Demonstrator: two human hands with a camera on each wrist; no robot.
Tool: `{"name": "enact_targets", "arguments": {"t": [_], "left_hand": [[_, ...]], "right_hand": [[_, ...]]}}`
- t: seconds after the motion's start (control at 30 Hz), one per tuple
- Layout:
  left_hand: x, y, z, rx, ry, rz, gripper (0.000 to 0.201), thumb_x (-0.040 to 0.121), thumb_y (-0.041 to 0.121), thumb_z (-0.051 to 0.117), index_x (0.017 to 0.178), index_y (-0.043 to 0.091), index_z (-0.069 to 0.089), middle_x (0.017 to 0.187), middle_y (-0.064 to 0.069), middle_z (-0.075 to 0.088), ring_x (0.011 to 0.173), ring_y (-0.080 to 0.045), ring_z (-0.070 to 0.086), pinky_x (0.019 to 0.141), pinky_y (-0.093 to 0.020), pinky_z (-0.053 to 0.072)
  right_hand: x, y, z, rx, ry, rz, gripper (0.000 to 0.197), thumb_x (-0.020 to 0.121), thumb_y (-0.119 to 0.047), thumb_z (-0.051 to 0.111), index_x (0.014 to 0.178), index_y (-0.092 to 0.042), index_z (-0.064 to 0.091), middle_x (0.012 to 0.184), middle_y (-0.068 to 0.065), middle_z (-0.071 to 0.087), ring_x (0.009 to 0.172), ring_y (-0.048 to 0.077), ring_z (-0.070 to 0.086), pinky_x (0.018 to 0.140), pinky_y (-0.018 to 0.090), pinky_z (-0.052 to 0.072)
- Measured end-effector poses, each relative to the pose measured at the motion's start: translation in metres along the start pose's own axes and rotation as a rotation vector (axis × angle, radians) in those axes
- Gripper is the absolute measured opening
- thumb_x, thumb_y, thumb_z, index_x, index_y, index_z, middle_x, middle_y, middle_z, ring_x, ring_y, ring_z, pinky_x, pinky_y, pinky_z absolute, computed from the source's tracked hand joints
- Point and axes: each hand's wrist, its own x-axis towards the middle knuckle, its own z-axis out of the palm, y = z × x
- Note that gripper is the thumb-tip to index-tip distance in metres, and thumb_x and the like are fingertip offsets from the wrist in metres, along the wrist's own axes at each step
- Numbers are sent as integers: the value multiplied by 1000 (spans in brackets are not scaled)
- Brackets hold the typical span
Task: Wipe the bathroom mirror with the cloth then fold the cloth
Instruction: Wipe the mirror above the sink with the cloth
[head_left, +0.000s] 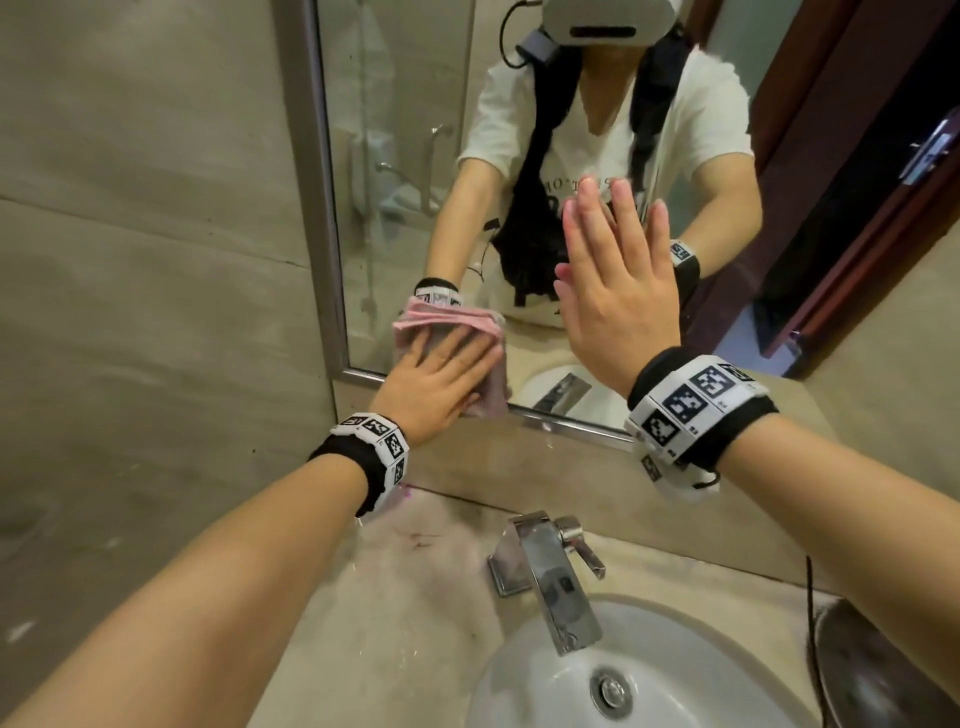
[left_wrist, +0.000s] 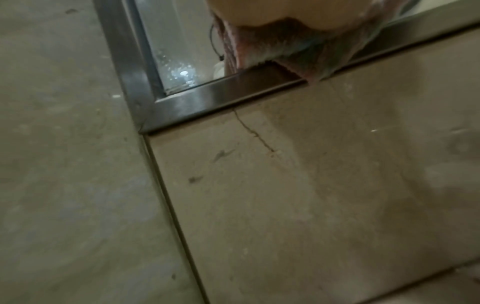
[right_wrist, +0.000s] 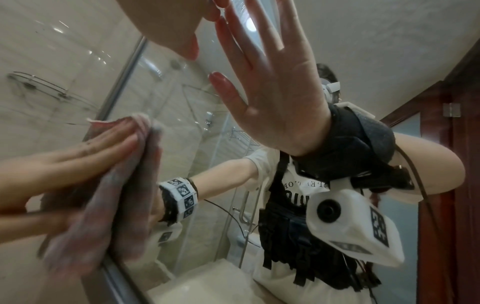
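Pink cloth (head_left: 480, 358), bunched in soft layers, lying against the mirror (head_left: 405, 171) at its lower left corner, left hand (head_left: 436, 384) pressing it flat-fingered; right hand (head_left: 618, 296) resting spread on the glass beside it.

Glossy glass mirror (head_left: 405, 130) in brushed metal frame (head_left: 311, 156), fuzzy pink cloth (head_left: 488, 395), chrome faucet (head_left: 550, 577), glazed white basin (head_left: 519, 691), matt stone wall (head_left: 145, 208)
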Motion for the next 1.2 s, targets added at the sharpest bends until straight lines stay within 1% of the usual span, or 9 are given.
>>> {"name": "enact_targets", "arguments": {"t": [0.1, 0.2, 0.33, 0.57, 0.7, 0.83, 0.97, 1.1, 1.2], "left_hand": [[3, 0, -3, -20, -72, 272, 65, 88, 18, 47, 147, 17, 21, 150, -2, 35, 141, -23, 19, 115, -47, 2], [2, -14, -4, -11, -56, 319, 61, 89, 14, 48, 146, 18, 25, 153, 1, 28, 143, -19, 15, 116, -43, 1], [-26, -27, 1, -29, -107, 194, 68, 93, 24, 44, 150, 22, 8, 157, 4, -10, 145, -15, -8, 117, -44, 3], [-62, -32, -9, -87, -82, -45, 81, 87, 0, 46, 150, 18, -2, 158, 2, -7, 145, -21, 10, 110, -44, 29], [-69, -31, -24, -148, -207, -186, 74, 84, -6, 21, 150, 18, -3, 159, 0, 1, 145, -13, -8, 109, -35, 33], [-69, -22, -44, -243, -283, -324, 60, 84, -9, 31, 143, 2, 31, 148, -16, 33, 137, -28, 34, 114, -19, 6], [-66, -13, -64, -354, -206, -458, 49, 63, -15, 61, 111, -5, 66, 113, -23, 65, 95, -37, 67, 90, -28, 47], [-38, 0, -99, -535, -141, -556, 47, 70, -9, 53, 116, -2, 64, 120, -20, 63, 104, -35, 65, 96, -23, 39], [-6, 15, -126, -653, -111, -566, 50, 81, -10, 56, 129, 6, 55, 132, -11, 56, 118, -25, 56, 102, -18, 33]], "right_hand": [[0, -1, -1, -5, -8, 1, 54, 92, -25, 45, 140, -1, 40, 146, 16, 40, 135, 38, 36, 109, 58, 30], [0, 1, -2, -21, -21, -8, 54, 92, -26, 44, 140, -2, 39, 146, 16, 39, 135, 37, 36, 109, 57, 31], [-1, 6, -1, -40, -9, -30, 54, 92, -26, 45, 140, -3, 39, 146, 15, 40, 135, 37, 38, 108, 57, 32], [-1, 3, 2, -49, -19, -13, 55, 93, -27, 45, 141, -3, 38, 147, 15, 39, 135, 38, 37, 108, 58, 31], [-1, 2, -1, -25, -60, -12, 59, 90, -26, 48, 142, -2, 36, 149, 15, 35, 137, 38, 33, 111, 58, 27], [-3, 0, -10, 74, -119, 8, 61, 89, -26, 49, 143, -4, 33, 152, 16, 29, 141, 36, 25, 115, 55, 19], [-18, -12, -22, 341, -144, -15, 56, 85, -22, 50, 137, -4, 43, 149, 21, 32, 140, 36, 27, 116, 49, 15], [-43, -29, -41, 624, -428, 38, 52, 90, -35, 41, 130, -4, 52, 137, 18, 50, 125, 33, 49, 104, 46, 41], [-46, -35, -64, 786, -846, 526, 44, 95, -46, 41, 112, -11, 61, 117, 10, 64, 100, 23, 59, 82, 27, 44]]}}
